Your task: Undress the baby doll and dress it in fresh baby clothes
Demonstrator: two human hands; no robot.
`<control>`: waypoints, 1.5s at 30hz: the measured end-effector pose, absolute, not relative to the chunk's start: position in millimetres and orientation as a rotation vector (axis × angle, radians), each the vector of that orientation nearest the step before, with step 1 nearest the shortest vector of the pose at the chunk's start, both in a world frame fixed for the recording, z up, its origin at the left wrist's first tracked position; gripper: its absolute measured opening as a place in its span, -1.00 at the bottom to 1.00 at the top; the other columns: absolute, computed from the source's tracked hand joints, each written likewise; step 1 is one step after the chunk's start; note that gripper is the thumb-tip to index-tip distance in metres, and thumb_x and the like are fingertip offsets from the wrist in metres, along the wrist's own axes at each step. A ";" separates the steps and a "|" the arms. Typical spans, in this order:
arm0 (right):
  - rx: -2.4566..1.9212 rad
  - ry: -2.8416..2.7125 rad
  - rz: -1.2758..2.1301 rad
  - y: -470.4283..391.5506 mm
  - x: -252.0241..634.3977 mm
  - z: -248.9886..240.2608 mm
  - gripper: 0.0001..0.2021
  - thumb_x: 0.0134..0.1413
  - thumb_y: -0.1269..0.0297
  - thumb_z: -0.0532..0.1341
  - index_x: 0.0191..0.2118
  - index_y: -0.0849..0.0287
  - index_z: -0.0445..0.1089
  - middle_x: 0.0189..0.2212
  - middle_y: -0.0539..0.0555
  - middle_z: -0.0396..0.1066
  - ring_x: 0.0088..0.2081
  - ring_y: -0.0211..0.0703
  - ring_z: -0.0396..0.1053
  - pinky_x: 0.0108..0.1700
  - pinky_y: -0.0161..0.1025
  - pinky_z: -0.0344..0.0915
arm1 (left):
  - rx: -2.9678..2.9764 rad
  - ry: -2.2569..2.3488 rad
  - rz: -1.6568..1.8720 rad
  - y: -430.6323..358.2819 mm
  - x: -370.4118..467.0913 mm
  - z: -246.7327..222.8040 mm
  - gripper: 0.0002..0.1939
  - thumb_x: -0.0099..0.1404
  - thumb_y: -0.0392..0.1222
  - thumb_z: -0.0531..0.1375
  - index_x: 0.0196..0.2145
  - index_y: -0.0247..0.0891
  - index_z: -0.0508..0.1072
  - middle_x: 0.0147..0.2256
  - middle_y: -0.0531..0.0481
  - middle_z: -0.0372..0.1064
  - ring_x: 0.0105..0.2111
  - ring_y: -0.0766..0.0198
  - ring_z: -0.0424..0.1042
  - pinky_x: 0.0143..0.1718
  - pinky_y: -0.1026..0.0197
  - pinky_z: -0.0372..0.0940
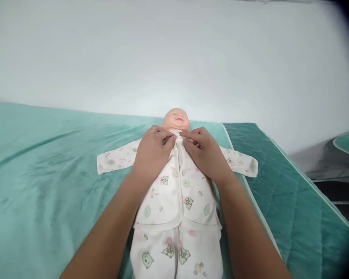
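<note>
The single head camera looked forward and down from above the person's forearms (close in), along a doll (pixel 177 182) lying on a green blanket (pixel 46 174), toward a white wall (pixel 174 50) beyond.

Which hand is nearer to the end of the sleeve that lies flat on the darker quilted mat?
The right hand. It pinches the doll's collar, on the same side as that sleeve end but apart from it. The left hand is across the doll's chest, farther away.
</note>
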State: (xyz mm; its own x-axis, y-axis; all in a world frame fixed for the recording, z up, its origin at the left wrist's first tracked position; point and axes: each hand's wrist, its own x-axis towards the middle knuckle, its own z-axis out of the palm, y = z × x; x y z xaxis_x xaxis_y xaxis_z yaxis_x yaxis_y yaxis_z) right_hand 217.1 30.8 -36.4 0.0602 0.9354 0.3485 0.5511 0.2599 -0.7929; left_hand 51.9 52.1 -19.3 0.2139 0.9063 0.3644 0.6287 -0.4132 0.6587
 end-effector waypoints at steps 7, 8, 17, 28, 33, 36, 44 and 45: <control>-1.356 -1.582 0.459 28.6 215.6 -33.3 -0.82 0.17 0.34 0.13 -0.25 0.04 0.49 -0.19 0.02 0.41 -0.25 -0.18 0.35 -0.13 -0.16 0.28 | 2.192 1.365 1.064 46.5 49.2 -19.9 -0.73 0.38 -0.22 0.04 -0.16 -0.10 0.55 -0.07 -0.01 0.39 -0.02 0.16 0.37 0.02 0.08 0.27; -1.360 -1.583 0.462 28.6 215.0 -33.5 -0.82 0.16 0.35 0.12 -0.27 0.05 0.49 -0.19 0.02 0.42 -0.25 -0.18 0.36 -0.12 -0.16 0.27 | 2.193 1.385 1.052 46.2 49.1 -20.4 -0.73 0.37 -0.23 0.04 -0.18 -0.11 0.54 -0.07 -0.02 0.40 -0.01 0.14 0.37 0.03 0.07 0.27; -1.363 -1.564 0.447 30.7 210.7 -36.5 -0.81 0.16 0.36 0.13 -0.23 0.06 0.50 -0.17 0.03 0.42 -0.16 -0.15 0.37 -0.07 -0.15 0.28 | 2.287 1.420 1.047 49.3 49.0 -25.8 -0.65 0.36 -0.29 0.01 -0.05 -0.10 0.52 0.05 0.00 0.36 0.06 0.13 0.33 0.11 0.03 0.25; -1.444 -1.686 0.457 28.9 216.7 -35.5 -0.75 0.24 0.19 0.13 -0.06 -0.05 0.51 -0.06 0.08 0.35 0.00 -0.02 0.30 0.03 -0.02 0.25 | 2.284 1.440 1.062 48.3 48.6 -30.2 -0.64 0.38 -0.29 0.00 -0.04 -0.13 0.53 0.03 0.01 0.41 0.07 0.12 0.33 0.15 0.02 0.23; -1.437 -1.715 0.474 28.1 224.7 -33.0 -0.76 0.22 0.15 0.16 -0.07 -0.03 0.49 -0.05 0.08 0.37 -0.01 -0.03 0.31 -0.01 -0.04 0.26 | 2.248 1.374 1.063 37.6 40.3 -34.6 -0.63 0.42 -0.29 -0.04 -0.02 -0.10 0.51 0.06 0.01 0.38 0.10 0.16 0.30 0.16 0.03 0.21; -1.479 -1.668 0.444 18.5 223.7 -22.8 -0.84 0.20 0.17 0.17 -0.23 0.02 0.49 -0.16 0.04 0.42 -0.16 -0.11 0.36 -0.11 -0.10 0.27 | 2.230 1.302 1.100 30.8 34.9 -36.9 -0.64 0.43 -0.29 -0.05 -0.03 -0.11 0.50 0.09 0.00 0.36 0.14 0.18 0.27 0.20 0.04 0.17; -1.596 -1.583 0.340 -27.2 190.9 -17.0 -0.79 0.13 0.08 0.23 -0.24 0.11 0.40 -0.32 0.02 0.42 -0.36 -0.19 0.33 -0.29 -0.20 0.25 | 2.217 1.177 1.212 19.8 32.8 -31.3 -0.79 0.39 -0.20 0.11 -0.14 -0.10 0.54 -0.01 0.00 0.41 0.09 0.16 0.27 0.16 0.05 0.20; -1.601 -1.577 0.307 -28.3 187.9 -20.4 -0.80 0.12 0.11 0.24 -0.22 0.11 0.40 -0.29 0.03 0.42 -0.35 -0.19 0.33 -0.27 -0.20 0.25 | 2.226 1.164 1.202 19.9 33.1 -31.6 -0.80 0.39 -0.19 0.11 -0.16 -0.10 0.55 -0.02 0.01 0.42 0.09 0.17 0.26 0.16 0.05 0.20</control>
